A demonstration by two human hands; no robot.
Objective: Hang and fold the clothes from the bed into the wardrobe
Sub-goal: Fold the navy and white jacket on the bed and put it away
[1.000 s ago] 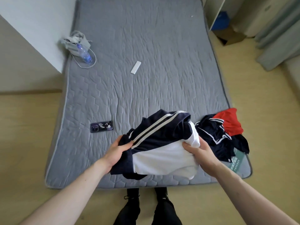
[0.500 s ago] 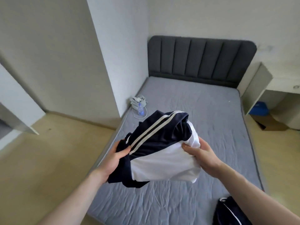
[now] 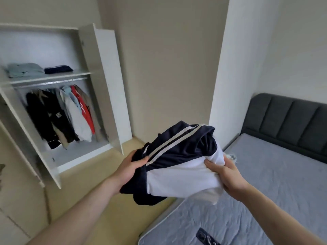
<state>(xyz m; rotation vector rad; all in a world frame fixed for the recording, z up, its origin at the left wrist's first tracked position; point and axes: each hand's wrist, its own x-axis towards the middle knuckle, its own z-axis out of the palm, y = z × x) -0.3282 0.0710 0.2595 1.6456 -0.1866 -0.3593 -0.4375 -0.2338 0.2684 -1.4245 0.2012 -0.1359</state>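
Observation:
A folded navy and white garment [image 3: 178,156] with two white stripes is held in the air in front of me. My left hand [image 3: 131,167] grips its left edge, thumb on top. My right hand [image 3: 223,172] grips its right, white side. The open white wardrobe [image 3: 99,82] stands to the left, a few steps away. Several garments [image 3: 62,114] hang from its rail, and two folded items [image 3: 35,69] lie on the shelf above. The grey bed [image 3: 265,183] lies to my right, below the garment.
The wardrobe's right door [image 3: 108,85] stands open into the room. A dark phone [image 3: 208,238] lies at the bed's near edge. A white wall pillar [image 3: 235,68] rises beside the dark padded headboard [image 3: 290,122]. Yellowish floor [image 3: 99,177] runs between bed and wardrobe.
The garment has been lifted off the bed with both hands keeping their grip. My view has turned left from the mattress, bringing the open wardrobe into sight.

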